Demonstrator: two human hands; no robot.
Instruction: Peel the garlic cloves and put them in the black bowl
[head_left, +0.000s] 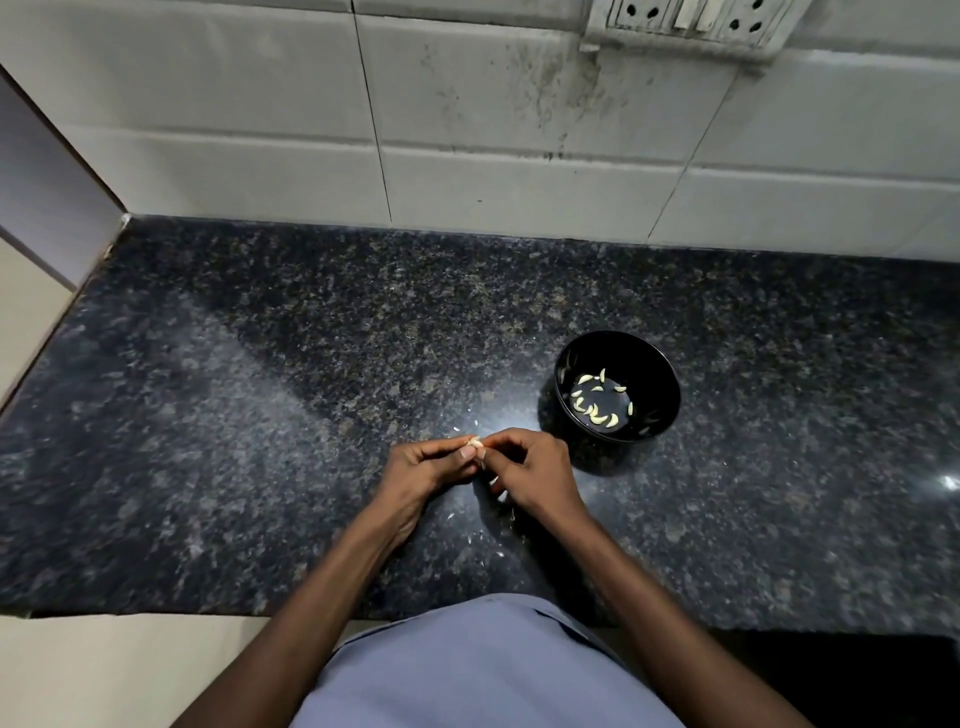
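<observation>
A small pale garlic clove (474, 442) is pinched between the fingertips of both hands over the dark granite counter. My left hand (426, 470) holds it from the left with thumb and forefinger. From the right, my right hand (530, 475) pinches the same clove with curled fingers. The black bowl (660, 374) stands on the counter just right of and beyond my right hand, and several peeled cloves (600, 400) lie in its bottom.
Small white flecks of garlic skin (483, 535) lie scattered on the granite counter (260, 415) below my hands. A tiled wall (467, 130) with a socket panel (691, 21) rises behind. The counter ends at its left edge and at the front edge by my body.
</observation>
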